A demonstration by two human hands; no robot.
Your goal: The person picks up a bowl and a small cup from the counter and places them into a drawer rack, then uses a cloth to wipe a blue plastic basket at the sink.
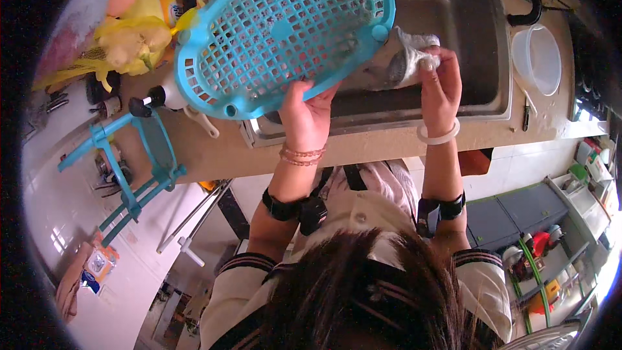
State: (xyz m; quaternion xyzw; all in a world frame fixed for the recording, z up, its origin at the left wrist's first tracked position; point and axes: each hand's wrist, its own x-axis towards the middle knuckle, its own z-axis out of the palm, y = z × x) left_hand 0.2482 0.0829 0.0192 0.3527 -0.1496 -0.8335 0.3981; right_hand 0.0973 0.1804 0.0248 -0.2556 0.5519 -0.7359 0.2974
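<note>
A blue plastic rack shelf with a mesh-like grid is held tilted over the left part of the sink. My left hand grips its near rim, thumb on top and the other fingers mostly hidden beneath. In my right hand is a wet, greyish-white cloth, pinched between thumb and fingers. The cloth hangs just right of the shelf, above the stainless steel sink basin. Whether cloth and shelf touch, I cannot tell.
Left of the sink, a blue plastic rack frame stands at the counter edge. Behind it lies a yellow net bag of produce. A clear plastic bowl and a small black-handled tool sit right of the sink.
</note>
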